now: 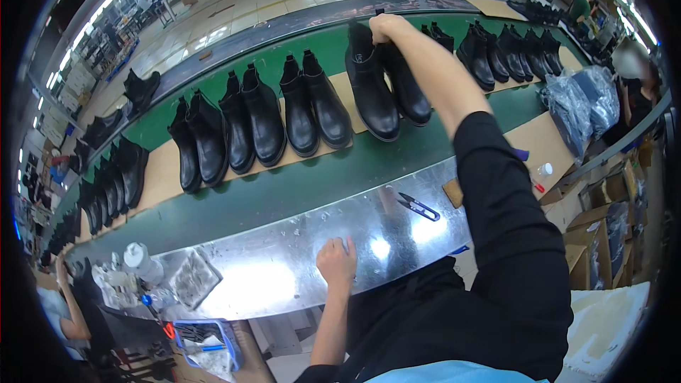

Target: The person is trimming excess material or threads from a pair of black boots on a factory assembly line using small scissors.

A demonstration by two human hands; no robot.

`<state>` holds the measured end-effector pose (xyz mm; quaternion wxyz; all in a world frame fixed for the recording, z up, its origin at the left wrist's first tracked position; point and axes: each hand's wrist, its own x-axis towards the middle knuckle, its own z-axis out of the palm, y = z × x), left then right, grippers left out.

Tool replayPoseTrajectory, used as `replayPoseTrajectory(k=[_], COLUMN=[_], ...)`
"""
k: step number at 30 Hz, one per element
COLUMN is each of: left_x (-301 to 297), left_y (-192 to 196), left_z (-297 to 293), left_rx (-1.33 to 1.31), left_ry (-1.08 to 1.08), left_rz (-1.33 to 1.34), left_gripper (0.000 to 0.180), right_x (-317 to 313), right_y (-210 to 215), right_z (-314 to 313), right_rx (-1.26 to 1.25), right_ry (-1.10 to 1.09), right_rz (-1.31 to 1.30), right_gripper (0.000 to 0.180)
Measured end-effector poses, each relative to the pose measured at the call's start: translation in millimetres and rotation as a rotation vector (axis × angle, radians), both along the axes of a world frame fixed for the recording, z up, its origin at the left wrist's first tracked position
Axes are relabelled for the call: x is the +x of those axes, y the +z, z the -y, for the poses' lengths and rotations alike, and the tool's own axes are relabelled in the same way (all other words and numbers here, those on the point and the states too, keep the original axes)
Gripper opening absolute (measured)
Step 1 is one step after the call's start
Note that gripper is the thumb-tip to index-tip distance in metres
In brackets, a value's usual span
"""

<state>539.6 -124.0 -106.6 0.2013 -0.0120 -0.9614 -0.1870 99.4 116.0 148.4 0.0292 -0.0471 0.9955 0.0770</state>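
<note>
My right hand [386, 28] reaches far forward, its fingers closed round the tops of a pair of black ankle boots [374, 99]. Their toes point toward me and seem to hang over the near edge of the cardboard. The second boot of the pair [408, 92] is partly hidden by my forearm. Low over the shiny metal table [262, 269], my left hand [336, 262] is curled into a loose fist with nothing visible in it. A pair of thread snips [420, 206] lies to its right on the metal.
More black boots [262, 124] stand in pairs on cardboard sheets along a green conveyor belt [262, 198]. White bottles [142, 262], a stained cloth [195, 278] and a blue basket of tools [208, 344] are at left. Plastic-wrapped items [582, 103] lie at right. Co-workers appear at both sides.
</note>
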Motion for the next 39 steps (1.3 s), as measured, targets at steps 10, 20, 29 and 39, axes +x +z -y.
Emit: replayPoseTrajectory(k=[10,20,29,39], left_x=[-13.7,3.1,26.2,22.5], left_y=[2.3,-14.5,2.1,31.4], left_z=[-7.9,-2.6,-65.7,-93.8], left_rx=[0.068,-0.032,-0.229,-0.711], left_ry=[-0.01,-0.907,-1.098,-0.854], left_rz=[0.138,0.056,0.138,0.493], left_gripper=[0.036,0.039,0.046,0.027], right_x=[152.7,549.3,849.6,816.4], right_y=[-90.2,-206.9,-501.9,-672.4], right_z=[79.0,-101.5,-106.7,-320.3], right_rx=[-1.04,-0.835,-0.862,-1.18], right_ry=[0.149,-0.834,-1.91,-2.139], right_rz=[-0.493,-1.153,0.034,0.111], right_gripper=[0.031,0.018,0.041,0.062])
